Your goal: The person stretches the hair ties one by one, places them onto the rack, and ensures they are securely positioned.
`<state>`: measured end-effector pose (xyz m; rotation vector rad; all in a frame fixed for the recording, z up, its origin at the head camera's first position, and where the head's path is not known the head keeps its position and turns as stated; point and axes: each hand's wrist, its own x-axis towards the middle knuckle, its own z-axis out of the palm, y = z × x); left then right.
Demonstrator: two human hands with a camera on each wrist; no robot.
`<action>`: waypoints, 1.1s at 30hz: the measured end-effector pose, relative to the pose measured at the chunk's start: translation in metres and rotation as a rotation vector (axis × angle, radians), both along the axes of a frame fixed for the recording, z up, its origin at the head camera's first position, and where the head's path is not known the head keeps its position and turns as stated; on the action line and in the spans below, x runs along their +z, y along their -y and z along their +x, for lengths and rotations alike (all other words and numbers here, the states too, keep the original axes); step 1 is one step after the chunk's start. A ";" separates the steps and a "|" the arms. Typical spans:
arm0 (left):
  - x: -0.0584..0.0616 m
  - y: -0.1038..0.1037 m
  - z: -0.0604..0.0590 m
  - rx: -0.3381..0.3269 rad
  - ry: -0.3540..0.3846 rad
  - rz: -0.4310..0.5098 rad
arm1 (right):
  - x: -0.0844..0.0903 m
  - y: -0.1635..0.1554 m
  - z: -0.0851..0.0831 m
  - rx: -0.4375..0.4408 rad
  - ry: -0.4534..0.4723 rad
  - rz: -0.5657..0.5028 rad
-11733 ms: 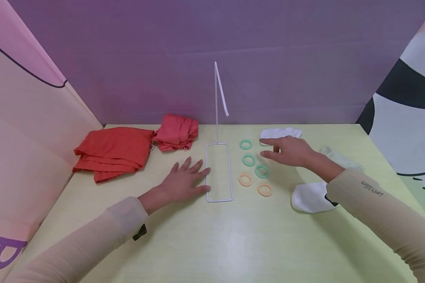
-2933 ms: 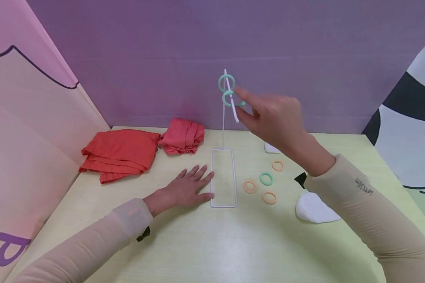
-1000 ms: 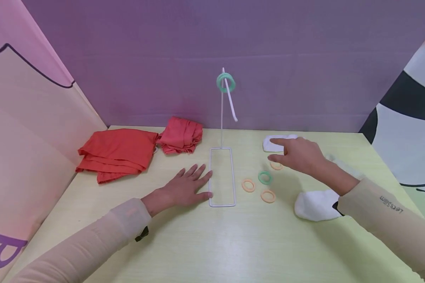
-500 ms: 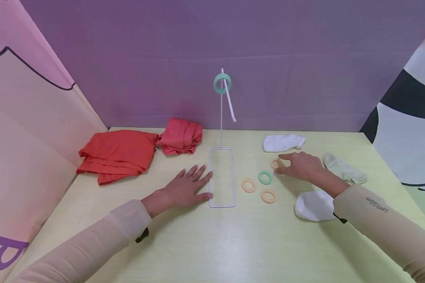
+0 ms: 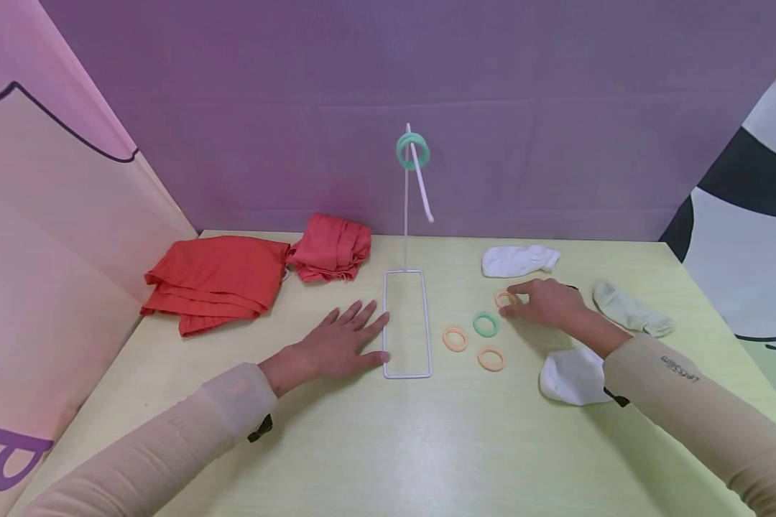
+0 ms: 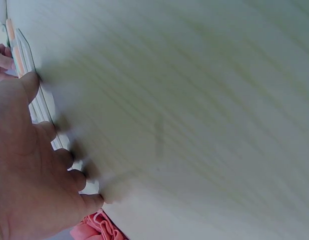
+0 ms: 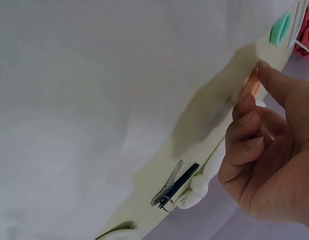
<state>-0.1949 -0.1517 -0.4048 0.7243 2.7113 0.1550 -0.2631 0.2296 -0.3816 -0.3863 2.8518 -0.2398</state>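
My right hand [image 5: 546, 301] pinches an orange ring [image 5: 501, 296] between thumb and index finger. The ring lies on the table, partly hidden by the fingers. In the right wrist view, the orange ring [image 7: 252, 84] shows between those fingertips. My left hand [image 5: 333, 345] lies spread on the table, its thumb and index fingertip at the left side of a white wire stand's base [image 5: 406, 377]. On the stand's raised arm [image 5: 422, 190] hang two green rings [image 5: 413, 167]. A green ring [image 5: 478, 332] and two more orange rings [image 5: 447, 347] [image 5: 491, 369] lie right of the base.
Two folded red cloths [image 5: 216, 280] [image 5: 330, 248] lie at back left. White socks [image 5: 517, 261] [image 5: 570, 377] and a pale sock [image 5: 630, 309] lie around my right hand. A nail clipper [image 7: 177, 185] shows in the right wrist view. A purple backdrop [image 5: 284, 129] rises behind the table.
Both green rings were put on the stand's arm earlier. Over the last second my right hand has come down and nearer, and its fingers have closed on the orange ring. The left hand stays.
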 end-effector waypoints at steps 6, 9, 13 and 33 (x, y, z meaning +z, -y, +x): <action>0.000 0.000 0.001 0.000 -0.004 0.001 | -0.002 0.002 0.000 0.010 -0.035 -0.030; 0.001 0.000 0.001 0.001 -0.007 0.003 | -0.003 0.002 0.000 0.014 -0.048 -0.045; 0.000 0.000 0.001 0.001 -0.006 0.002 | -0.005 0.002 0.000 0.012 -0.080 -0.069; 0.000 0.000 -0.001 -0.002 0.003 -0.011 | 0.107 0.063 0.076 0.480 -1.180 -0.380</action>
